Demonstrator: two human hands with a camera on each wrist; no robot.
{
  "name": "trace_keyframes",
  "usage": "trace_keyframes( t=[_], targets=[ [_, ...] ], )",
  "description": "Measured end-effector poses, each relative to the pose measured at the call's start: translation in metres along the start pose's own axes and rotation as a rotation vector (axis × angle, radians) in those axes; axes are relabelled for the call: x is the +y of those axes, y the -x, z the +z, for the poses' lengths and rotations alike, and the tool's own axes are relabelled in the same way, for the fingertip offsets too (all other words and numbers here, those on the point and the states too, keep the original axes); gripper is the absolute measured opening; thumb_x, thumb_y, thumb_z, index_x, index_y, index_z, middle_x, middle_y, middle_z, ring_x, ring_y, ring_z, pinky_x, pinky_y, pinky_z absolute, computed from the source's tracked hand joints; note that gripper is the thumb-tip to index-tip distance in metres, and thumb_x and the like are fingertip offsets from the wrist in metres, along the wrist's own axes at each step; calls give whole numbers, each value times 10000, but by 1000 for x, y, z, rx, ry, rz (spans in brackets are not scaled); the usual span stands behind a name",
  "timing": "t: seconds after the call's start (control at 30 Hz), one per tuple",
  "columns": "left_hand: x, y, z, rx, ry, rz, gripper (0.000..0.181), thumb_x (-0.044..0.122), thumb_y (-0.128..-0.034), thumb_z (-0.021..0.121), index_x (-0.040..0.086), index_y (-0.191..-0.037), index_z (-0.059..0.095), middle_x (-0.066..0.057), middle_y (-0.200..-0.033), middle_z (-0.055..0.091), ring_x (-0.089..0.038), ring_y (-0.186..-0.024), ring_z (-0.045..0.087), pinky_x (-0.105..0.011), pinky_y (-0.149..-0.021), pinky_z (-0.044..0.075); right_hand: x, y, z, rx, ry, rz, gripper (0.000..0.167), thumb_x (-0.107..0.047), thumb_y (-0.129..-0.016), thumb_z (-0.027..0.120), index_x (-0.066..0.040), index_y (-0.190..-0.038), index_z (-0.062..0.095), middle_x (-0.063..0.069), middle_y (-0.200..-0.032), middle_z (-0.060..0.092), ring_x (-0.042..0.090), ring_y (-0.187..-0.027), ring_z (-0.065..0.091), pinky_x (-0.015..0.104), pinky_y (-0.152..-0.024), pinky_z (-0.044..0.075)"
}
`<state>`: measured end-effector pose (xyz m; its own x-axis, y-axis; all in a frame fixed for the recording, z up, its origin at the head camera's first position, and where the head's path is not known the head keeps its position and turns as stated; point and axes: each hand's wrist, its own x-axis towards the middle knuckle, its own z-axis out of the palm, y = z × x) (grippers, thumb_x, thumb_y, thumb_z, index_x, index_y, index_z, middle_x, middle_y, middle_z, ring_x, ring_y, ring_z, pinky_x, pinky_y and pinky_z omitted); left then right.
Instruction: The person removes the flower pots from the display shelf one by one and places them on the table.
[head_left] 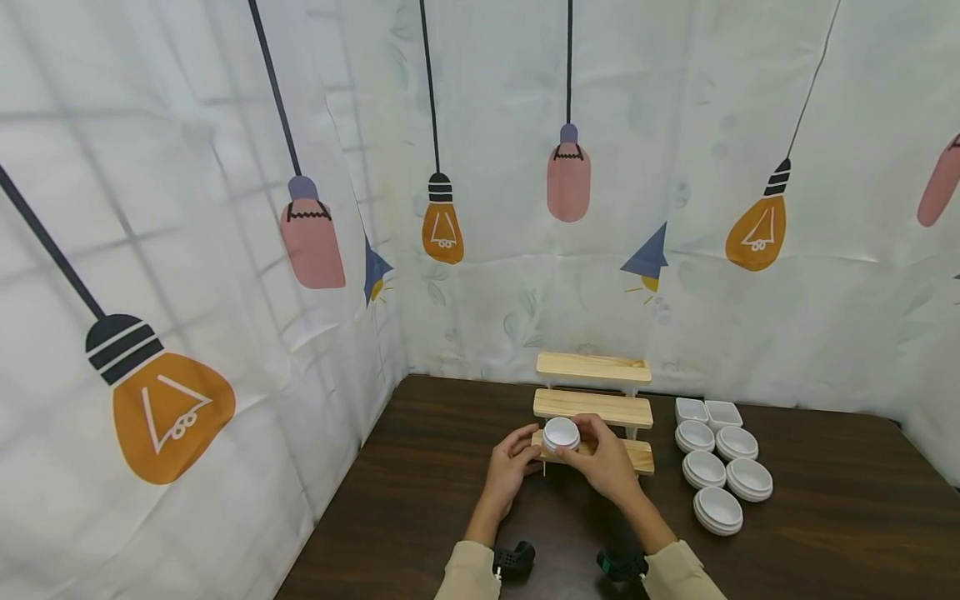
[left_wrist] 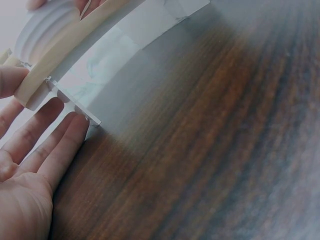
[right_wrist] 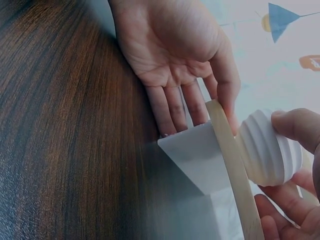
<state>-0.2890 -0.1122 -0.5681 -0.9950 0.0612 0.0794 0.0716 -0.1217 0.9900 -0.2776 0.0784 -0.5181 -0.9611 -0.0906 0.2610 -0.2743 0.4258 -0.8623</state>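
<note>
A three-tier wooden display stand [head_left: 592, 408] with clear legs stands on the dark table. On its lowest plank [right_wrist: 231, 160], toward the left end, is a stack of small round white bowls [head_left: 561, 435], ridged at the side in the right wrist view. My right hand [head_left: 609, 467] holds this stack, thumb on the near side, fingers round the far right. My left hand [head_left: 507, 471] is at the plank's left end; in the left wrist view its thumb lies on the wood and its fingers reach beneath, beside the clear leg.
Right of the stand, several stacks of round white bowls [head_left: 705, 469] are set in two columns, with two square white dishes [head_left: 691, 410] at the back. Behind the table [head_left: 840, 492] hangs a white curtain [head_left: 495, 317] printed with lamps; it also runs along the left.
</note>
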Motion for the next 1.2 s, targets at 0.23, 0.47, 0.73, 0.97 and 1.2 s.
trace_keyframes(
  t=[0.23,0.47,0.73,0.97,1.2],
  targets=[
    [1,1,0,-3,1,2,412,123,-1001,641,51,-1405,602,-181,-1252,707,-131,-1001,700,-368,-884,607,0,1,-1,-3,0,-4,561,-295,-836,864,-101,-1297,609,108,-1220,704,263,-1105,654,481,-946,526],
    [1,1,0,-6,-2,1,417,121,-1003,637,47,-1411,595,-178,-1248,709,-130,-994,701,-375,-891,607,-1,1,-3,-5,-7,-6,558,-275,-837,863,-88,-1295,605,117,-1219,702,262,-1106,656,468,-947,531],
    [2,2,0,-4,-7,3,415,123,-1004,635,49,-1410,597,-170,-1240,713,-137,-1006,701,-384,-890,608,0,1,-3,-10,-6,14,556,-269,-834,866,-90,-1291,604,105,-1201,697,247,-1103,646,456,-949,529],
    [1,1,0,1,-11,-4,430,124,-1003,636,29,-1419,582,-166,-1229,717,-138,-993,706,-373,-881,610,0,1,-4,-17,-22,20,567,-256,-838,862,-86,-1310,597,114,-1204,692,253,-1102,642,481,-954,532],
    [2,1,0,-5,-16,1,421,128,-1002,638,46,-1412,593,-179,-1240,712,-150,-1000,709,-373,-880,610,0,2,-7,-18,-42,21,569,-248,-840,861,-82,-1316,598,111,-1196,690,243,-1097,643,448,-939,539]
  ],
)
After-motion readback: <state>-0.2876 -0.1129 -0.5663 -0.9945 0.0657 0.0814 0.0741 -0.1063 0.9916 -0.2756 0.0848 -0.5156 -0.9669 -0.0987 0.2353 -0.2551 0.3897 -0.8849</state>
